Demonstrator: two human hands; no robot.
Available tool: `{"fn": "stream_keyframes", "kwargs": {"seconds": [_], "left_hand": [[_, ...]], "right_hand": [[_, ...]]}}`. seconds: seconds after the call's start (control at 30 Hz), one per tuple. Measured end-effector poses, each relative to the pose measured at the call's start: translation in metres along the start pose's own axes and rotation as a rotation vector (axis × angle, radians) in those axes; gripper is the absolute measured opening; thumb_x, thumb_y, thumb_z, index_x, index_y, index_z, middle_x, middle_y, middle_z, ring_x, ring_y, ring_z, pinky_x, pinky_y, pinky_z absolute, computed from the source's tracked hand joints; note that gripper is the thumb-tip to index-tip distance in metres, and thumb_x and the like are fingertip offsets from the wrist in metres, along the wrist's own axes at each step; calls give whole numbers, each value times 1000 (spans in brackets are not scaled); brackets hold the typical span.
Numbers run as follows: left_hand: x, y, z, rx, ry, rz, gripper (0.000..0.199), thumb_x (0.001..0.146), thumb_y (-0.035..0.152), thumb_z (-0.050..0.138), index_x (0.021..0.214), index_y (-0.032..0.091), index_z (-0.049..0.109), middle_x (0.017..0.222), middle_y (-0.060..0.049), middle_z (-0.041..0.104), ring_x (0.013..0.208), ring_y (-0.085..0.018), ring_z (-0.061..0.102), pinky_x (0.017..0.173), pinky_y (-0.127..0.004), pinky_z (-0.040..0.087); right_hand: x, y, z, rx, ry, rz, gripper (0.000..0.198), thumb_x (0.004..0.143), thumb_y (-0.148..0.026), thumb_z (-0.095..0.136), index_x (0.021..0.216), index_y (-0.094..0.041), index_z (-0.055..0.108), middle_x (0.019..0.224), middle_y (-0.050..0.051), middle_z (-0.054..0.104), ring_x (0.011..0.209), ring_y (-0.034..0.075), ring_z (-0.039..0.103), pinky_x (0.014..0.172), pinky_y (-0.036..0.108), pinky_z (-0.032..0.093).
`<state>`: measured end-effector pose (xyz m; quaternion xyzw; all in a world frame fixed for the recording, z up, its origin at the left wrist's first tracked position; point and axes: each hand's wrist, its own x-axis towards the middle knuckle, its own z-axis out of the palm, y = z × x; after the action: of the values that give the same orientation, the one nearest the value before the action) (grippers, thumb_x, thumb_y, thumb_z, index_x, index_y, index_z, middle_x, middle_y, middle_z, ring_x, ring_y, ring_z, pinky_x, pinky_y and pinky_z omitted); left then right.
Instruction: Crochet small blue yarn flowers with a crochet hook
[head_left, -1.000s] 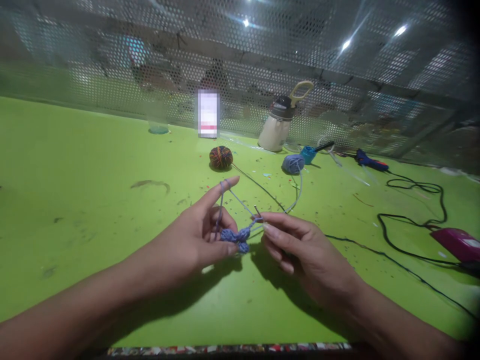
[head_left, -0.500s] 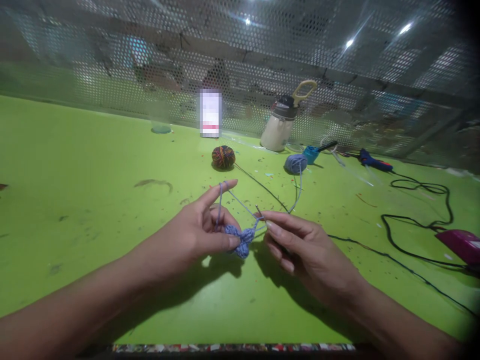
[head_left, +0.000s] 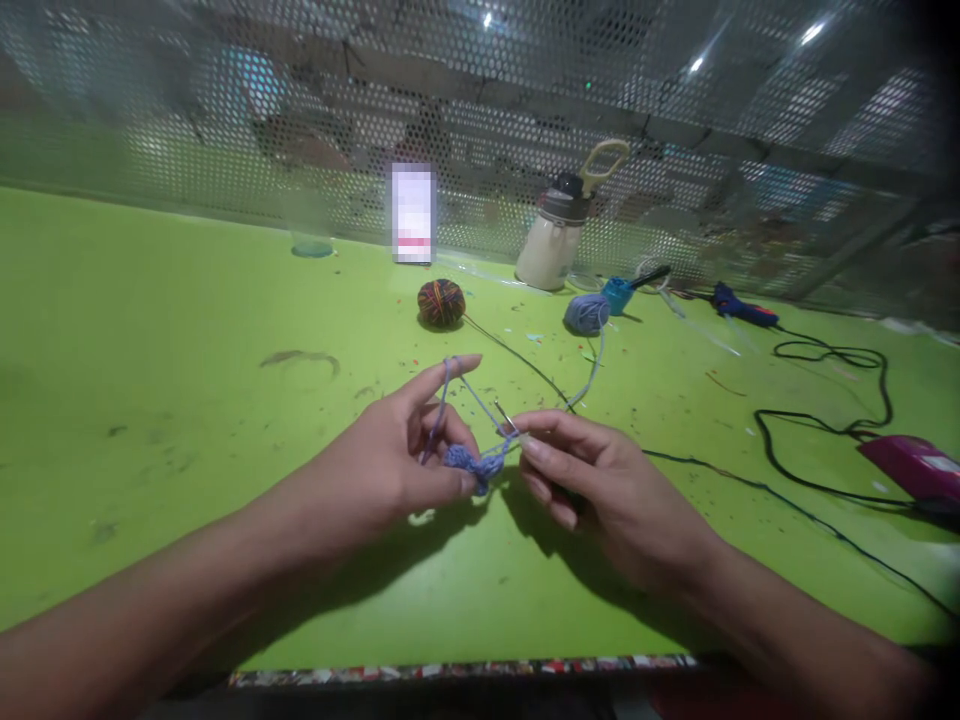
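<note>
My left hand (head_left: 409, 445) pinches a small blue-purple crochet piece (head_left: 480, 466) between thumb and fingers. Its index finger stretches out with the blue yarn (head_left: 478, 393) looped over it. In my right hand (head_left: 577, 465) is a thin metal crochet hook (head_left: 504, 412), held between thumb and index finger; its tip points up and left. Yarn wraps around the hook near the fingertips, just right of the crochet piece. The rest of the hook is hidden by the hand. A blue yarn ball (head_left: 587, 314) lies farther back, its strand running down toward my right hand.
A multicoloured yarn ball (head_left: 441, 302) sits on the green table (head_left: 187, 330). Behind are a phone with a blurred screen (head_left: 414, 215), a bottle (head_left: 551, 245) and a mesh partition (head_left: 480, 110). At right lie a glue gun (head_left: 742, 305), black cable (head_left: 810, 420) and a magenta object (head_left: 907, 470).
The hook has tilted further left, closer to the strand from my left index finger. The crochet piece has turned in my left hand and shows less of its face. The view has shifted slightly.
</note>
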<state>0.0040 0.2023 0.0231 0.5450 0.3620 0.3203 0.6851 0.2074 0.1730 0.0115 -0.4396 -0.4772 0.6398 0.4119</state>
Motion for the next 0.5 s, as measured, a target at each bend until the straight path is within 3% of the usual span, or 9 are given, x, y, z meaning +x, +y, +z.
{"fn": "stream_keyframes", "kwargs": {"seconds": [0.3,0.5], "left_hand": [[1,-7,-4,-129,-9,-33,93,71,7,77,148,31,31,85,2,62,78,-14,57,71,-30,43],[0,-4,-3,-166,-19,-108,100,68,7,79,150,29,25,78,2,66,71,-16,60,68,-30,43]], "right_hand": [[2,-4,2,198,-40,61,16,83,-30,73,90,-17,68,53,-6,51,40,3,35,39,18,19],[1,-3,1,196,-54,48,16,83,-30,73,90,-17,69,53,-5,52,40,4,35,38,18,19]]}}
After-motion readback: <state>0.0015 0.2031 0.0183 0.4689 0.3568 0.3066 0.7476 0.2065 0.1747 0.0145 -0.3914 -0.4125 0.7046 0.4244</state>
